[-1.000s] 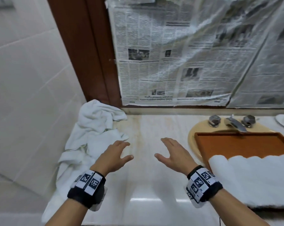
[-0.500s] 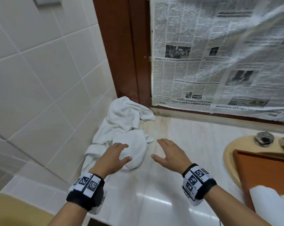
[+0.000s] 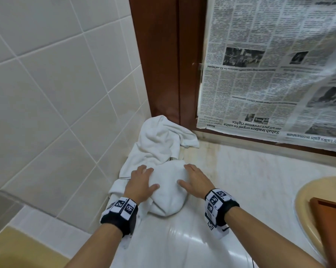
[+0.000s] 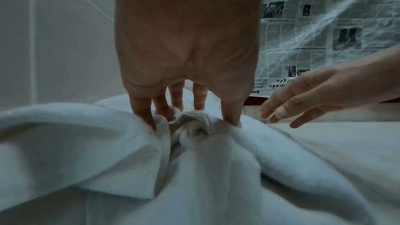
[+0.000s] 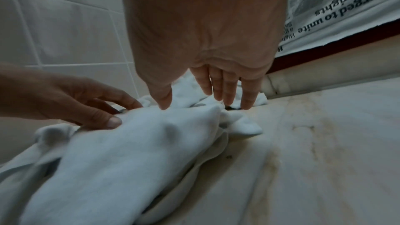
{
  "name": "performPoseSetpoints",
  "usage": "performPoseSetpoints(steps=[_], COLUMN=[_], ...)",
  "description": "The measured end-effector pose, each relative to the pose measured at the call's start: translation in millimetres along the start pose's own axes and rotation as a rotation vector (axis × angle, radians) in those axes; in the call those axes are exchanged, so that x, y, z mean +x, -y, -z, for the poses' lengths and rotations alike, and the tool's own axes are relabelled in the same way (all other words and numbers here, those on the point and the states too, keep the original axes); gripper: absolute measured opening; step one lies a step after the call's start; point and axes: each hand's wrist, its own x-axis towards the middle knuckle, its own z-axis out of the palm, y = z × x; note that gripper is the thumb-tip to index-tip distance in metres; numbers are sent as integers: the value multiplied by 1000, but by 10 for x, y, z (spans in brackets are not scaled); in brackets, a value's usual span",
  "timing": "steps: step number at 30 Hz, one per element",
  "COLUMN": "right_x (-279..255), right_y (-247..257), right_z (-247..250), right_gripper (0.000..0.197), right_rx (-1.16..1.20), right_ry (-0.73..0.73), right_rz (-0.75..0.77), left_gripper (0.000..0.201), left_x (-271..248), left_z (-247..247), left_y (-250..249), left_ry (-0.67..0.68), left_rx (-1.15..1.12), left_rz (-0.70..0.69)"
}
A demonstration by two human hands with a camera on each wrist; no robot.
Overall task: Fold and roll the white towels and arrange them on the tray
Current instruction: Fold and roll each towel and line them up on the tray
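A crumpled white towel (image 3: 168,194) lies on the marble counter by the tiled wall, with more white cloth (image 3: 159,136) heaped behind it in the corner. My left hand (image 3: 142,180) is on the towel's left side. In the left wrist view its fingertips (image 4: 142,117) dig into the towel (image 4: 216,168) and cloth bunches between thumb and fingers. My right hand (image 3: 194,178) rests on the towel's right edge, fingers straight, gripping nothing (image 5: 205,102). A corner of the brown tray (image 3: 333,219) shows at far right.
A tiled wall (image 3: 57,93) stands directly left of the towels. A wooden frame (image 3: 163,55) and taped newspaper (image 3: 269,74) are behind. A beige sink basin (image 3: 306,209) holds the tray at right. Bare marble counter (image 3: 250,180) lies between towel and sink.
Both hands moved forward from hovering over the counter down onto the crumpled towel. My view swung left, so most of the tray and its rolled towels left the frame.
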Motion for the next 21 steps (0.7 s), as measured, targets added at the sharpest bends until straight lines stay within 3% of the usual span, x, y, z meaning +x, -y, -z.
performPoseSetpoints(steps=[4, 7, 9, 15, 18, 21], right_x=[232, 258, 203, -280, -672, -938], right_y=[22, 19, 20, 5, -89, -243], right_z=[-105, -172, -179, -67, -21, -111], right_gripper=[69, 39, 38, 19, 15, 13], right_rx=[106, 238, 290, 345, 298, 273], right_ry=[14, -83, -104, -75, 53, -42], right_rz=[-74, -102, -107, -61, -57, -96], left_gripper=[68, 66, 62, 22, 21, 21], left_x=[168, 199, 165, -121, -303, -482], left_z=[-45, -34, -17, 114, 73, -55], left_y=[86, 116, 110, 30, -24, -108], left_ry=[30, 1, -5, 157, 222, 305], left_rx=[-58, -206, -272, -330, -342, -316], left_rz=[-5, 2, 1, -157, -220, -210])
